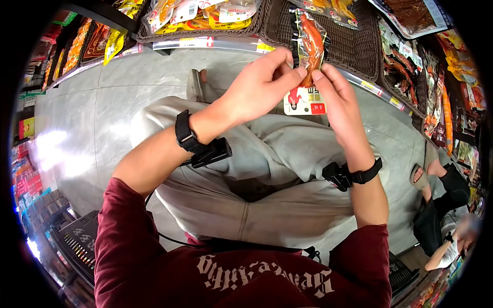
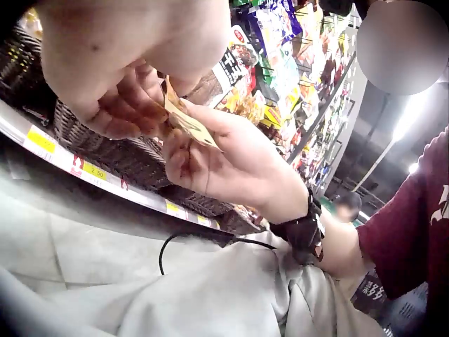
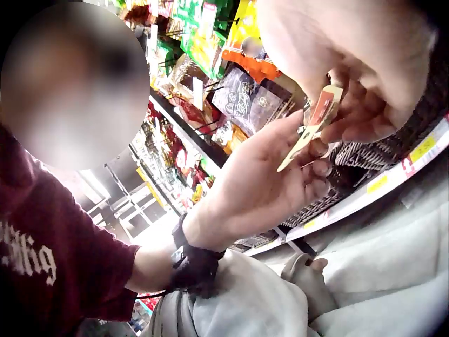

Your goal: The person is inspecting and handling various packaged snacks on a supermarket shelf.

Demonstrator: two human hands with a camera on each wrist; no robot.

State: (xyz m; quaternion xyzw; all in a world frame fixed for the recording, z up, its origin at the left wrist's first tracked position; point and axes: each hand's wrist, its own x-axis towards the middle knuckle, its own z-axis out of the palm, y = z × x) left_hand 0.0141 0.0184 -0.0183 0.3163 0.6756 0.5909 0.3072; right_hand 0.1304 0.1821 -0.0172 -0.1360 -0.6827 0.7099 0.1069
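Note:
A clear and black packet with a reddish-brown snack [image 1: 311,38] is held between both hands, over the front of a wicker basket. My left hand [image 1: 259,84] pinches its left edge, and my right hand [image 1: 341,102] pinches the right edge, thumbs on top. Below the thumbs hangs its white card end [image 1: 303,106] with a red figure. The left wrist view shows my left hand [image 2: 137,49] close up, the card [image 2: 193,126] edge-on and my right hand [image 2: 242,158] beyond. In the right wrist view my right hand [image 3: 351,63] and my left hand [image 3: 259,182] meet at the card [image 3: 312,133].
Wicker baskets [image 1: 354,49] of packaged snacks line the shelf, with a price-tag rail [image 1: 231,43] along its front. Crossed legs in grey trousers [image 1: 241,205] lie below the hands. Another person [image 1: 447,241] is at the right; a black crate [image 1: 77,241] stands at the left.

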